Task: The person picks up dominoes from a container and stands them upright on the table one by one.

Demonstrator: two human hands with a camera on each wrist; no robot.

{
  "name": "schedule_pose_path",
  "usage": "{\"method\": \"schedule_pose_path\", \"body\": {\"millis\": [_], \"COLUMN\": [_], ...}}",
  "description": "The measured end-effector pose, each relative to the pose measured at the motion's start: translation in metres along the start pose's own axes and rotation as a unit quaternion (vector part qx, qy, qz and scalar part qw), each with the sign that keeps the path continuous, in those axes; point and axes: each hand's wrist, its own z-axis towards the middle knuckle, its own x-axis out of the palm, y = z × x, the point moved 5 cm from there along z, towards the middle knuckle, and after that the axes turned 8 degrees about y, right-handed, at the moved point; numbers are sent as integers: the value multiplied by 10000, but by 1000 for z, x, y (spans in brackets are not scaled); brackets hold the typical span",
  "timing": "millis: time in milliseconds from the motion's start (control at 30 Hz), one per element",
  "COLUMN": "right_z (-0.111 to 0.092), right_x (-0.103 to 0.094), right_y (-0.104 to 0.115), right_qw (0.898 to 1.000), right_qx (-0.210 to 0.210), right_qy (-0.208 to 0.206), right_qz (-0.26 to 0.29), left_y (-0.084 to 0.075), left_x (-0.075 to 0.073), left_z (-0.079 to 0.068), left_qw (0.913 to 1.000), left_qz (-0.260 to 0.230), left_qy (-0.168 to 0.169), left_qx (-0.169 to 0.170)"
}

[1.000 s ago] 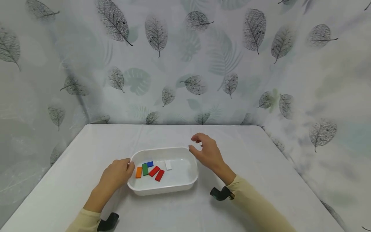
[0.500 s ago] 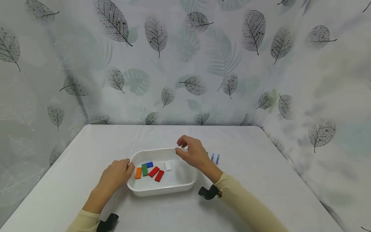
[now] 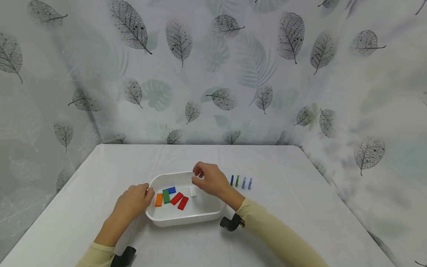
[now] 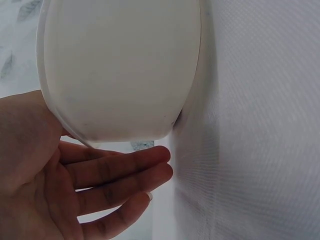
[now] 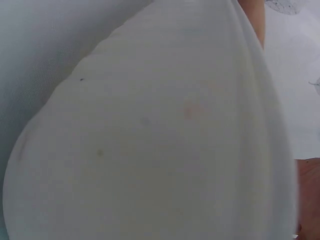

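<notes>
A white oval tray point(image 3: 190, 222) lies in the middle of the table, holding flat rectangular blocks. Inside are an orange block point(image 3: 158, 200), a green block point(image 3: 166, 196), a blue block point(image 3: 171, 190), two red blocks point(image 3: 176, 198) and a white block point(image 3: 192, 191). My left hand point(image 3: 134, 200) holds the tray's left rim; in the left wrist view its fingers point(image 4: 120, 167) extend beside the outer wall. My right hand point(image 3: 211, 179) hovers over the tray's right half, fingers bent and thumb apart, with nothing visible between them. The tray wall hides most of that hand in the right wrist view.
Right of the tray, several thin blocks stand in a row on the table: a dark blue block point(image 3: 231, 180), a green block point(image 3: 237, 181) and light blue blocks point(image 3: 244, 183). A leaf-patterned curtain point(image 3: 207, 74) surrounds the white table point(image 3: 283, 178).
My right hand has moved left from beyond the tray's right rim to above its inside, uncovering the row of standing blocks. My left hand stays at the rim.
</notes>
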Motion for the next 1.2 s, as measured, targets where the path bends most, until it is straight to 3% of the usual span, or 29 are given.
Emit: {"method": "schedule_pose_path", "body": {"millis": [433,633,1067,1200], "right_z": [14,19,19,20], "right_x": [30,40,48,50], "right_y": [-7,-13,-19,-19], "right_qw": [9959,9913,9816,9798], "right_qx": [382,643,908,983], "right_qy": [813,1043,1023,1087], "right_qz": [-139,-488,-1334,-1361], "left_y": [-3,-3,-3,-2], "left_x": [-1,0,0,-1], "left_z": [-1,0,-1,-1], "left_qw": [10000,10000,10000,10000], "left_qz": [43,69,-25,-35], "left_qy": [4,5,-44,-60], "left_qx": [48,52,70,71]}}
